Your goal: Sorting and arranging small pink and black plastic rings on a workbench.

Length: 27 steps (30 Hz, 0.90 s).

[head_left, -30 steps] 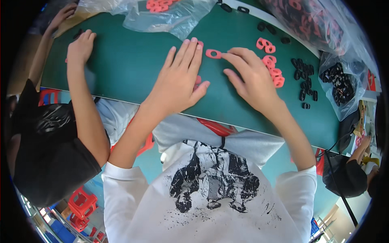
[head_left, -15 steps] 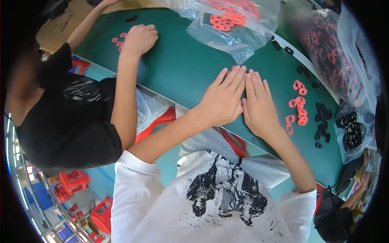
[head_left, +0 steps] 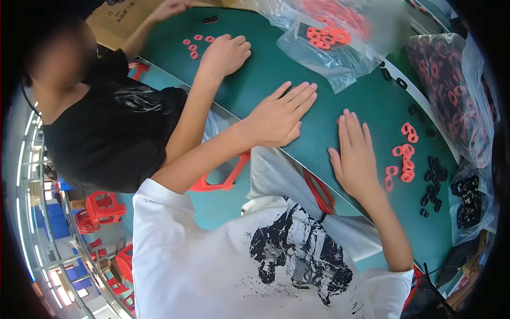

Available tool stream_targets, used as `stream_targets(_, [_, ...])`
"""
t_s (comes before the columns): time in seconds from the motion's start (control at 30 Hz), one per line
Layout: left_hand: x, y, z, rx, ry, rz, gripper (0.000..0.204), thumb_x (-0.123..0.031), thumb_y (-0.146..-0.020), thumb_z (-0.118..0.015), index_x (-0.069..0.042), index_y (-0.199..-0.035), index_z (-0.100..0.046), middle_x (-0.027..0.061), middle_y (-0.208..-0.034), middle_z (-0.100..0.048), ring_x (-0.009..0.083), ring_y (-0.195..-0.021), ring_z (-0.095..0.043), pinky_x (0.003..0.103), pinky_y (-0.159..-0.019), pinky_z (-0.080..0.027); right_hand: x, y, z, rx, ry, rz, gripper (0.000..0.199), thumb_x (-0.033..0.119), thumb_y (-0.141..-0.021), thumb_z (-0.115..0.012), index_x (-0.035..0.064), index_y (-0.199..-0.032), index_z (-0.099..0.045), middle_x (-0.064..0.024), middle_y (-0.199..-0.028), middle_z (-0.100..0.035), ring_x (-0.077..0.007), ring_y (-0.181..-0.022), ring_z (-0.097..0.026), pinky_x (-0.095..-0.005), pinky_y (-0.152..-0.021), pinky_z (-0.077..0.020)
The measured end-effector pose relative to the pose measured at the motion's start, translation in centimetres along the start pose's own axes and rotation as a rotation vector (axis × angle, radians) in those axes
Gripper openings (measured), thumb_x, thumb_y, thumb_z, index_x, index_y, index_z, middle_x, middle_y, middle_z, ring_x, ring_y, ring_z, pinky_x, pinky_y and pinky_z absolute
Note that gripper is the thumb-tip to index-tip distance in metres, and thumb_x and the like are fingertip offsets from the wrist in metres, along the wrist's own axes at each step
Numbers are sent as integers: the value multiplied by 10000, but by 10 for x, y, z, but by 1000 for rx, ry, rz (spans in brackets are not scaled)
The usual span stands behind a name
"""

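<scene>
My left hand [head_left: 277, 115] lies palm down over the green tabletop, fingers stretched out. Apart from it, my right hand [head_left: 354, 154] is also flat, with its fingers extended and close together. A sliver of red shows at the edge of the right fingertips; what it belongs to is mostly hidden. To the right of this hand lies a loose cluster of small red oval rings [head_left: 407, 164]. Beyond them is a group of similar black rings [head_left: 434, 178]. Whether anything lies beneath my left palm cannot be seen.
A clear plastic bag with red rings [head_left: 329, 37] lies at the far side. Bags of red rings [head_left: 443, 95] and black pieces [head_left: 468, 199] stand at right. A co-worker's hand [head_left: 227, 55] rests near several red rings [head_left: 193, 47] at left. The green table [head_left: 260, 58] has a curved far edge.
My hands, side by side and touching before, have moved apart, left hand to the left and right hand to the right. The whole view has shifted slightly. The co-worker's other hand now shows more fully.
</scene>
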State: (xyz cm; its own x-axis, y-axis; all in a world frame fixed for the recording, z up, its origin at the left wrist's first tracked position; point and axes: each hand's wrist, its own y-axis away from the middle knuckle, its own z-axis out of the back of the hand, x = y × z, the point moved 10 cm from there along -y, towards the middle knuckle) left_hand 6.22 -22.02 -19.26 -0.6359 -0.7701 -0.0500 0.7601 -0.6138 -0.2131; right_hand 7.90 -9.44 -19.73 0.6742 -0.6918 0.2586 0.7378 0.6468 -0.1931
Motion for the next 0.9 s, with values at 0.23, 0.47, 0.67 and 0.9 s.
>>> stream_targets(0.23, [37, 7, -4, 149, 5, 1, 744, -163, -828, -466, 17, -1518, -255, 187, -1599, -234, 335, -1476, -247, 503, -1199, -191, -1, 13, 7, -51, -58, 38, 695, 148, -876, -626, -101, -1451, -323, -267, -1517, -329, -413, -1419, -316, -535, -1158, -248])
stream_targets(0.47, [89, 8, -6, 193, -8, -23, 728, -126, -838, -474, 6, -1520, -258, 172, -1598, -243, 315, -1487, -221, 475, -1210, -195, -4, 12, 4, -38, -62, 17, 702, 166, -876, -633, -103, -1448, -326, -256, -1522, -329, -403, -1419, -319, -525, -1157, -254])
stream_targets(0.67, [145, 10, 2, 206, -34, 36, 756, -62, -817, -454, -8, -1537, -228, 186, -1610, -199, 341, -1491, -192, 469, -1219, -169, -2, 9, 6, -40, -81, 15, 701, 173, -873, -640, -102, -1442, -337, -255, -1522, -330, -406, -1410, -328, -523, -1159, -255])
stream_targets(0.9, [181, 5, 6, 207, 18, 7, 761, -37, -816, -438, -5, -1541, -210, 203, -1611, -172, 370, -1489, -178, 474, -1222, -152, -4, 11, 8, -8, -108, -11, 709, 172, -863, -643, -102, -1440, -337, -253, -1520, -332, -408, -1403, -337, -532, -1160, -253])
